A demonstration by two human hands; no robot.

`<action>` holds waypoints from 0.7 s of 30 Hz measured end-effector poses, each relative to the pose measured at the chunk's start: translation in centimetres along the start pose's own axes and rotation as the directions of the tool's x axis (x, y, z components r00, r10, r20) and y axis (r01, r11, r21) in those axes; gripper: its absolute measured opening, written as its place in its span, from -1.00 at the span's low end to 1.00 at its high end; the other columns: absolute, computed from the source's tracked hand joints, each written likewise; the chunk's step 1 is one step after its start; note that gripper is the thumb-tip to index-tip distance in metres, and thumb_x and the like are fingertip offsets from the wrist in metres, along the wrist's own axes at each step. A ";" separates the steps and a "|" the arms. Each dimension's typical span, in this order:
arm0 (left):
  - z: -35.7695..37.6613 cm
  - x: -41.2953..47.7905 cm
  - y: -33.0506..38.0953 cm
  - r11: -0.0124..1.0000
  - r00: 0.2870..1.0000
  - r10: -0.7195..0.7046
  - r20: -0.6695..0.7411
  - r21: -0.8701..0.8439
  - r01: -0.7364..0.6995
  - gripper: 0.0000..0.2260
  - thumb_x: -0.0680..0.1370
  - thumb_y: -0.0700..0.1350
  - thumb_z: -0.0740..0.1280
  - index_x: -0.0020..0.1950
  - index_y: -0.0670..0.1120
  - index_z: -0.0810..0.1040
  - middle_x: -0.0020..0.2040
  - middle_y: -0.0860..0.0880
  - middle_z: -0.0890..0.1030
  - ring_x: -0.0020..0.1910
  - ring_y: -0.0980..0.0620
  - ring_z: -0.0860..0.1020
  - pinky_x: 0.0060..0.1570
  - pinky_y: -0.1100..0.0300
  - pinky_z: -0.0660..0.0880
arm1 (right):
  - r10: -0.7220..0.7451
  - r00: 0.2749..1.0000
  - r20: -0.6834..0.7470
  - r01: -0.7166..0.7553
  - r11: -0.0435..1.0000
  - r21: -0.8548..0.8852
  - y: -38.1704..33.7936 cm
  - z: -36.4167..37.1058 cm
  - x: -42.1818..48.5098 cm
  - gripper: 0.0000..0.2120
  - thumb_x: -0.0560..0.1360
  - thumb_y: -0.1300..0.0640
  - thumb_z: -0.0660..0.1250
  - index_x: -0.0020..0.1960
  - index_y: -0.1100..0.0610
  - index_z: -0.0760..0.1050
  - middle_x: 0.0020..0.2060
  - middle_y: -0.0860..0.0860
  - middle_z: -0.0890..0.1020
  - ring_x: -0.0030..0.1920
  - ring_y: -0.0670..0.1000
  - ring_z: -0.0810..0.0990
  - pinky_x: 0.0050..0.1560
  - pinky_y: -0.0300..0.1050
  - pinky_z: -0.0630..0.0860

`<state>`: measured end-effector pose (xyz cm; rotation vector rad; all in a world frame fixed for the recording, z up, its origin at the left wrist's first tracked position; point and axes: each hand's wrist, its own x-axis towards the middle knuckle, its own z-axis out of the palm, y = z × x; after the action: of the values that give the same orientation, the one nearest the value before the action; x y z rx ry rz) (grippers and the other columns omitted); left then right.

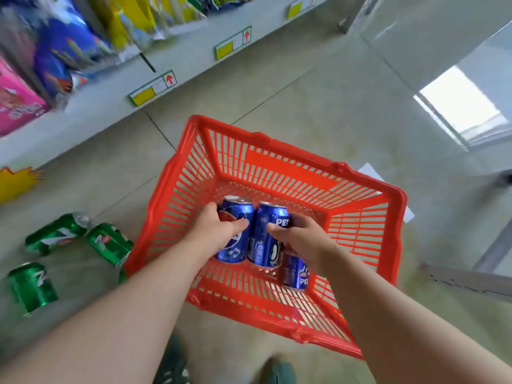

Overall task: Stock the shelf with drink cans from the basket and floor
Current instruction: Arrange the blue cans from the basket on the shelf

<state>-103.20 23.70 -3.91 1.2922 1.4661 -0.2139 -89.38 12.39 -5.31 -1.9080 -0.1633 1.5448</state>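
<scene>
A red plastic basket [368, 206] sits on the floor below me. Three blue Pepsi cans lie inside it. My left hand [219, 228] is wrapped around the left Pepsi can [235, 245]. My right hand [302, 234] grips the middle Pepsi can [266, 245]. A third Pepsi can [295, 273] lies under my right wrist, partly hidden. Three green 7Up cans lie on the floor left of the basket: one [58, 232], another [110, 242] against the basket's side, and the nearest [32, 286]. The grey shelf [194, 51] runs along the upper left.
Snack bags [63, 51] and a pink box [16, 103] stand on the shelf, with yellow price tags [152, 88] on its edge. A yellow starburst sign [16, 182] hangs at left. My shoes [277, 370] are near the basket's front. A metal rail [465, 278] lies at right.
</scene>
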 end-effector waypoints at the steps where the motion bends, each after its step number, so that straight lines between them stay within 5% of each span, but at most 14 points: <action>1: -1.2 -1.5 1.0 0.999 1.000 0.028 -0.003 -0.029 -0.028 -0.64 0.40 -0.02 0.50 0.12 -0.08 0.50 0.00 -0.03 0.59 -0.08 -0.01 0.58 -0.08 0.12 0.53 | -0.019 1.000 0.016 0.019 1.000 -0.020 -1.6 -0.1 -1.3 -0.53 0.31 -0.04 0.54 0.18 0.05 0.55 0.00 0.00 0.71 0.03 0.04 0.67 0.11 0.04 0.57; 3: -3.9 -4.8 2.7 0.993 0.996 0.079 -0.047 -0.082 -0.083 -0.68 0.42 -0.05 0.49 0.11 -0.05 0.51 0.00 -0.01 0.60 -0.09 0.02 0.58 -0.10 0.16 0.51 | -0.060 0.996 0.059 0.061 0.998 -0.022 -4.8 -0.1 -4.4 -0.50 0.28 -0.04 0.54 0.17 0.05 0.55 0.01 0.02 0.71 0.04 0.06 0.68 0.13 0.11 0.58; 6: -8.3 -9.8 5.2 0.984 0.986 0.139 -0.093 -0.103 -0.148 -0.72 0.40 -0.04 0.50 0.05 0.02 0.52 -0.06 0.04 0.62 -0.05 0.02 0.59 -0.07 0.19 0.47 | -0.159 0.979 0.125 0.164 0.986 -0.029 -9.7 0.3 -9.1 -0.71 0.46 0.17 0.45 0.17 0.13 0.56 0.01 0.08 0.71 -0.03 0.02 0.70 -0.09 -0.07 0.61; 12: -19.7 -21.4 10.0 0.953 0.956 0.227 -0.188 -0.158 -0.257 -0.59 0.37 0.01 0.53 0.15 -0.01 0.51 0.03 0.04 0.62 0.02 0.03 0.59 0.05 0.14 0.50 | -0.328 0.905 0.272 0.345 0.938 -0.015 -21.3 4.4 -20.2 -0.69 0.46 0.32 0.39 0.19 0.20 0.55 -0.09 0.06 0.69 -0.18 -0.10 0.69 -0.25 -0.25 0.58; 15: -25.7 -26.7 11.4 0.942 0.934 0.277 -0.226 -0.128 -0.311 -0.58 0.34 0.07 0.54 0.10 -0.01 0.50 0.03 0.02 0.61 0.03 0.01 0.58 0.13 0.07 0.51 | -0.385 0.858 0.341 0.408 0.913 0.003 -26.4 7.5 -25.5 -0.54 0.32 0.15 0.52 0.19 0.20 0.55 -0.02 0.11 0.70 -0.12 -0.02 0.69 -0.15 -0.16 0.65; 18: -32.3 -31.0 11.4 0.926 0.894 0.321 -0.312 -0.095 -0.365 -0.60 0.33 0.08 0.54 0.05 -0.03 0.50 -0.01 0.04 0.62 -0.01 0.04 0.58 0.07 0.12 0.51 | -0.425 0.811 0.403 0.482 0.875 -0.048 -31.1 11.9 -29.9 -0.76 0.48 0.29 0.35 0.14 0.14 0.56 -0.01 0.10 0.69 -0.18 -0.07 0.67 -0.16 -0.20 0.63; 21: -38.9 -34.3 10.2 0.900 0.861 0.341 -0.377 -0.133 -0.415 -0.63 0.30 0.09 0.55 -0.01 0.03 0.52 -0.06 0.04 0.64 -0.08 0.06 0.61 -0.05 0.10 0.58 | -0.461 0.754 0.468 0.576 0.806 -0.134 -35.5 17.1 -33.5 -0.64 0.40 0.13 0.46 0.18 0.09 0.57 0.07 0.06 0.69 -0.01 -0.03 0.66 0.09 -0.06 0.56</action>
<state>-125.46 35.76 42.48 1.4622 1.4366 0.4446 -103.87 30.48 40.95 -1.4934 -1.0652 1.5468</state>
